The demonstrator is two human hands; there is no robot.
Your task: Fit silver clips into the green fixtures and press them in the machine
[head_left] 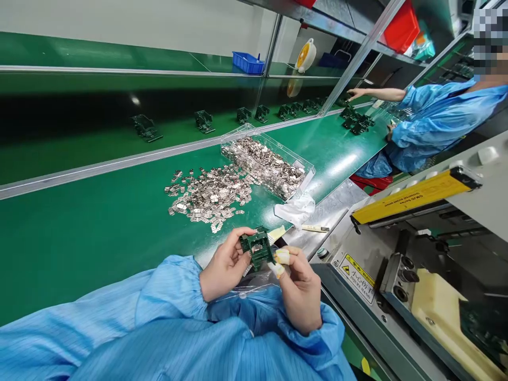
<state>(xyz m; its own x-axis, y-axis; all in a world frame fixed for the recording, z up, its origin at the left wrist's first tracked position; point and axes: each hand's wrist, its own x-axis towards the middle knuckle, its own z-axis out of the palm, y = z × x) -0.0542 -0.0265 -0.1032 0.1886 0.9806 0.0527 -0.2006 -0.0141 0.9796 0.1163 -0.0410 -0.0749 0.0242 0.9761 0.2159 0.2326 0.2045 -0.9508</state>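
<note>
Close to my body, my left hand (pixel 229 262) grips a dark green plastic frame part (pixel 257 247) by its left side, thumb in front and fingers behind. At the part's right edge is my right hand (pixel 298 283), with pale covers on its thumb and forefinger. Those two fingertips are pinched near the frame's lower right corner; whatever lies between them is too small to make out. Beyond my hands a pile of small silvery metal pieces (pixel 214 196) lies loose on the green table (pixel 99 227). More such pieces fill a clear plastic tray (pixel 311 172) behind it.
A white cloth (pixel 297 210) and a marker-like stick (pixel 315 228) lie right of the pile. To my right stands a machine (pixel 357 280) with a yellow bar (pixel 416 194). Several green frames (pixel 204 121) stand on the conveyor belt (pixel 79 132). A co-worker (pixel 436 116) reaches over the bench.
</note>
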